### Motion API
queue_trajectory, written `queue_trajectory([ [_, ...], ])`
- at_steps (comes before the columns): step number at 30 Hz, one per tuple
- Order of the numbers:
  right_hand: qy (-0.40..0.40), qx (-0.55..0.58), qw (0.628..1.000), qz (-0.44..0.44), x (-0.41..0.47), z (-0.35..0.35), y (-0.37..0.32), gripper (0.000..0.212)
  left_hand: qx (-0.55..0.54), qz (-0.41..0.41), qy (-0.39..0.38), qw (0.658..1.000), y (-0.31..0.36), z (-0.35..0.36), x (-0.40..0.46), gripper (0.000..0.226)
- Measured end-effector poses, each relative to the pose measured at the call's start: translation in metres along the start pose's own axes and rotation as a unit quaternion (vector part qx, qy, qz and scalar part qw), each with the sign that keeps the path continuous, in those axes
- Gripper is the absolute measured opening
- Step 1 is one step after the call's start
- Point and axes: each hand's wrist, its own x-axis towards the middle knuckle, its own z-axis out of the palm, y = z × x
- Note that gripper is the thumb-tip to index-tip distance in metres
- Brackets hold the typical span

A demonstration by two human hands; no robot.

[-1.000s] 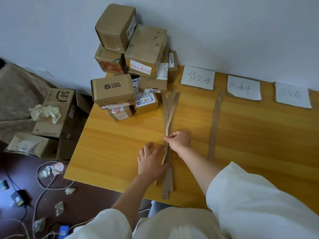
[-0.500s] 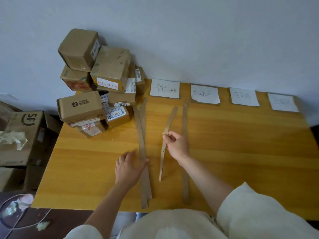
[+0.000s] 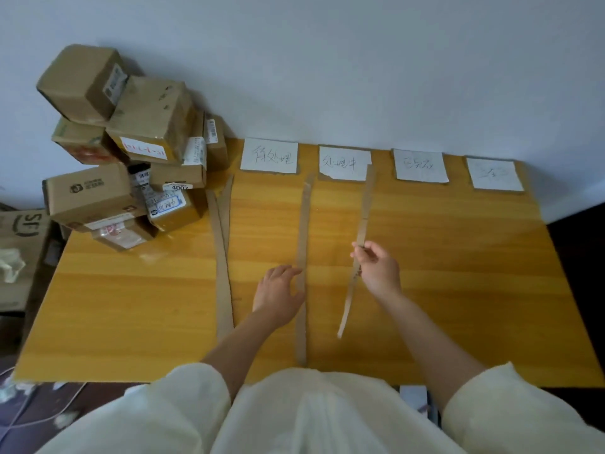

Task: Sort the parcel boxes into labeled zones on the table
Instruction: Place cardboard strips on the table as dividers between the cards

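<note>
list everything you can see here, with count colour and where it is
parcel boxes: about ten, brown cardboard, stacked at the table's far left corner against the wall
paper labels: four, white with handwriting, in a row along the table's far edge
cardboard strips: four, brown; two overlapping left of centre, one at centre, one lifted to its right
table: one, yellow wood
SF box: one, brown, on the floor to the left
cables: white, on the dark floor bottom left
left hand: rests flat against the centre strip
right hand: pinches the lifted strip
sleeves: cream
</note>
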Motion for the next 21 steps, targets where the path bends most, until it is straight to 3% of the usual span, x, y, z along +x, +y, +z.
queue_trajectory([
  [8, -0.013, -0.064, 0.996, 0.063, 0.024, -0.065, 0.063, 0.024, 0.122, 0.039, -0.107, 0.986, 0.062, 0.042, 0.013, 0.057],
  [11, -0.054, -0.074, 0.992, 0.089, 0.034, -0.076, 0.084, 0.022, 0.138, 0.026, -0.128, 0.982, 0.072, 0.052, 0.017, 0.058],
  [16, -0.09, -0.054, 0.981, 0.161, 0.054, -0.078, 0.103, 0.036, 0.152, -0.011, -0.141, 0.978, 0.083, 0.059, 0.021, 0.058],
  [21, -0.111, -0.047, 0.978, 0.169, 0.073, -0.072, 0.112, 0.042, 0.154, -0.028, -0.148, 0.977, 0.083, 0.06, 0.022, 0.054],
])
